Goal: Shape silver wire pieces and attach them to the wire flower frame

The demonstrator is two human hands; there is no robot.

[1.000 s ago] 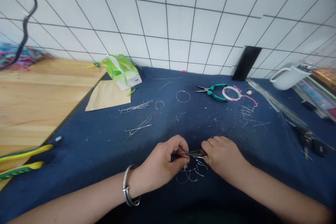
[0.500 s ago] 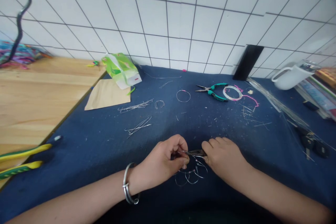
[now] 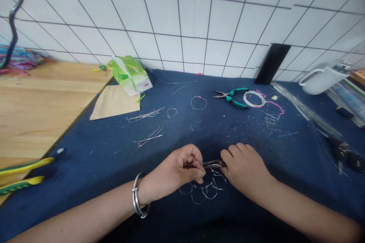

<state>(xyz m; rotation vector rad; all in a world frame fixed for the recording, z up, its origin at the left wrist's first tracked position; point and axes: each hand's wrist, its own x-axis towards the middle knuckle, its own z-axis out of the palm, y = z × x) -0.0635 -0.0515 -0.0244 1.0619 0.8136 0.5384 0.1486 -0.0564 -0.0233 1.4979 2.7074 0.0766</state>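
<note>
Near the front of the blue cloth, my left hand [image 3: 182, 165] pinches a looped wire piece [image 3: 209, 193] between thumb and fingers. Pink beads dot this thin silver wire, and several petal-like loops hang below the fingertips. My right hand [image 3: 245, 163] is wrapped round a pair of pliers [image 3: 216, 164]; its handles are hidden in the palm. The jaws point left and meet the wire close to my left fingertips. Whether they clamp it I cannot tell. Beyond the hands lies a wire ring [image 3: 199, 103] with pink beads.
Teal-handled pliers [image 3: 232, 97] lie beside a white dish [image 3: 253, 99] with pink beads. Bent wires [image 3: 148, 138] rest left of centre. Yellow-green handles [image 3: 23, 174] jut in at left. A green packet [image 3: 129, 74] and a white mug [image 3: 322, 78] stand near the tiled wall.
The wire piece has turned slightly, and more of its loops show below my left hand. My right hand and the pliers have shifted a little. The whole view has moved slightly.
</note>
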